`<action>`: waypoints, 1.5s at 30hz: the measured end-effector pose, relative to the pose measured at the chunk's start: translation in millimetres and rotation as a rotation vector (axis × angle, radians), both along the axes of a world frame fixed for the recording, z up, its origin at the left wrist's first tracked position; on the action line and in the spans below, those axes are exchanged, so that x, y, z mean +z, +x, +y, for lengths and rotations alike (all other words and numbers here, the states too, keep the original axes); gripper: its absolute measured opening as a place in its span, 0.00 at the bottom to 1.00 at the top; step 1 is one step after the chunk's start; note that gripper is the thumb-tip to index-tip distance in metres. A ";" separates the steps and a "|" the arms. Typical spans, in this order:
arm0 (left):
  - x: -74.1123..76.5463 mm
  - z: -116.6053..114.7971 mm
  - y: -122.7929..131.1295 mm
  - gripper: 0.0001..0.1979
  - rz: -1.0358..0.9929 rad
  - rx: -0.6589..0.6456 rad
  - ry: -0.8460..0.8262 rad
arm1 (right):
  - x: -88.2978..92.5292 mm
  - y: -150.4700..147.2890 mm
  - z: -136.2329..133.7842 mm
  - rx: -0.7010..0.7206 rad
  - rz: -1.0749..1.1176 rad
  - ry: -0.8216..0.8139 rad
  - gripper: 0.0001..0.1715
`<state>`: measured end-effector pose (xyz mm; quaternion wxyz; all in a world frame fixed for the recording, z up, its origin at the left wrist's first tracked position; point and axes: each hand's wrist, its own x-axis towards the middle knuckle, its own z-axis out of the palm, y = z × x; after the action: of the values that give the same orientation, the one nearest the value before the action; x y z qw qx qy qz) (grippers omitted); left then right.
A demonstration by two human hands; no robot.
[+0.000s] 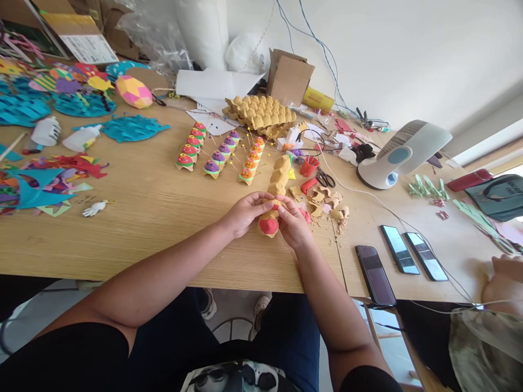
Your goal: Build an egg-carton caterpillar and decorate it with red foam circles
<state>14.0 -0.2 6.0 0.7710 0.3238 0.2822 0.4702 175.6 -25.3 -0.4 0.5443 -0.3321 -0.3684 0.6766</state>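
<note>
A tan egg-carton strip [279,173] lies lengthwise on the table in front of me. Red clay [268,226] caps its nearest cup. My left hand [246,214] and my right hand [296,225] close on the strip from either side, fingertips together at the second cup, where a bit of red shows between the thumbs. Beyond stand three finished-looking strips: a red-and-green one [191,146], a purple one [221,153] and an orange-and-yellow one [251,160], with ball-headed pins around them. An open red tub [309,166] and black-handled scissors [326,177] are right of the strip.
Torn carton scraps [327,202] lie beside my right hand. A white fan [398,155] stands farther right, its cable crossing the table. Several phones, including a dark one [375,275], lie near the front edge. Another person's hand [504,280] rests at far right. Blue paper crafts [133,128] fill the left.
</note>
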 end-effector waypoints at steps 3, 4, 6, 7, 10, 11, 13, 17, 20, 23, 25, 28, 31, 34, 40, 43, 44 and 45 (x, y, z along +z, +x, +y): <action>-0.8 0.0 -0.4 0.21 0.033 0.010 0.037 | 1.4 -0.5 -0.9 0.002 -0.023 0.000 0.24; -1.3 0.1 -0.7 0.21 0.042 0.016 0.046 | 1.7 -0.6 -1.1 0.000 -0.033 0.000 0.25; -2.2 0.1 -1.4 0.21 0.051 0.022 0.055 | 1.8 -0.5 -1.2 -0.008 -0.052 0.006 0.25; -2.7 0.1 -1.7 0.20 0.050 0.023 0.055 | 1.7 -0.4 -1.1 -0.011 -0.059 0.010 0.26; -3.5 0.0 -2.5 0.20 0.034 0.019 0.036 | 0.9 0.1 -0.6 -0.018 -0.059 0.012 0.26; -3.6 -0.1 -2.6 0.20 0.026 0.017 0.026 | 0.5 0.3 -0.4 -0.021 -0.054 0.009 0.26; -3.1 0.0 -2.6 0.20 0.005 0.012 0.006 | -0.3 0.6 0.0 -0.031 -0.044 0.003 0.26; -0.8 0.5 -2.5 0.20 -0.052 -0.007 -0.031 | -0.5 1.0 0.6 -0.047 -0.040 -0.011 0.26; 0.6 0.7 -3.2 0.20 -0.085 -0.026 -0.059 | 1.4 0.6 0.6 -0.035 -0.026 -0.009 0.26; 0.6 0.7 -4.6 0.19 -0.100 -0.039 -0.073 | 4.1 0.4 0.3 -0.026 -0.013 0.008 0.24; 0.5 0.7 -5.6 0.18 -0.097 -0.042 -0.071 | 5.5 1.3 -0.1 -0.008 -0.014 0.020 0.24; 1.7 0.5 -6.6 0.17 -0.066 -0.036 -0.063 | 6.0 3.6 -0.6 0.045 -0.010 0.020 0.25; 4.4 -0.4 -6.9 0.17 -0.031 -0.015 -0.052 | 5.4 4.9 -0.7 0.059 -0.009 0.004 0.25; 6.2 -1.5 -6.2 0.18 0.001 -0.036 -0.032 | 4.9 3.9 -0.4 0.011 -0.023 -0.007 0.22; -0.3 -1.4 -2.8 0.23 0.043 -0.017 0.173 | 3.2 1.0 0.6 -0.059 -0.082 -0.006 0.22; -5.2 -0.2 -1.9 0.24 0.124 -0.009 0.254 | 1.7 -0.4 1.3 -0.089 -0.089 -0.011 0.21; -6.2 0.2 -1.9 0.24 0.148 -0.011 0.268 | 1.3 -1.0 1.5 -0.095 -0.084 -0.011 0.21; -6.9 0.6 -2.0 0.24 0.166 -0.013 0.280 | 1.2 -1.6 1.7 -0.100 -0.075 -0.010 0.21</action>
<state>12.0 0.4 -0.9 0.6954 0.4676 0.2748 0.4715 173.9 -23.6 0.8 0.5616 -0.3779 -0.3682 0.6373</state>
